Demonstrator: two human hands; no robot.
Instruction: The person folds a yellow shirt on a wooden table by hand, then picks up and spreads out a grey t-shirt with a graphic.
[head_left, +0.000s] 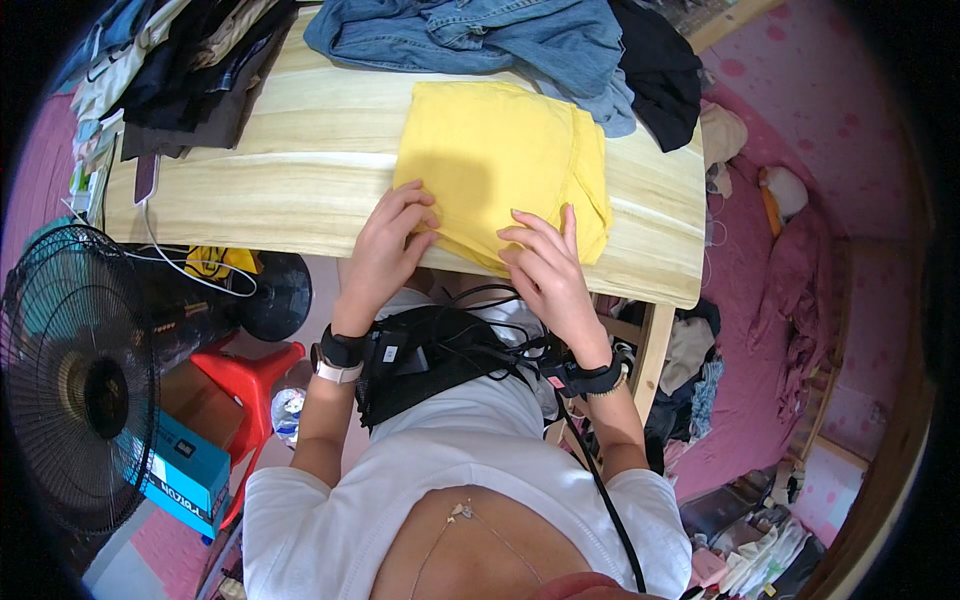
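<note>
A folded yellow cloth garment (495, 142) lies flat on the wood-grain tabletop (307, 187), close to its front edge. My left hand (394, 232) touches the garment's near left corner, fingers bent and apart. On its near right part rests my right hand (547, 259), with the fingers spread and the thumb by the front edge. No grip on the fabric is visible in either hand. Loose layers show along the garment's right side. Both wrists carry dark straps; a pale band is also on the left one.
Blue jeans (480, 37) and a black garment (664, 75) lie behind the yellow cloth. Dark clothes (187, 75) are piled at the back left, near a phone (146, 178) on a white cable. A fan (82, 382) and red stool (251, 390) stand left. Black cables (480, 330) cross my lap.
</note>
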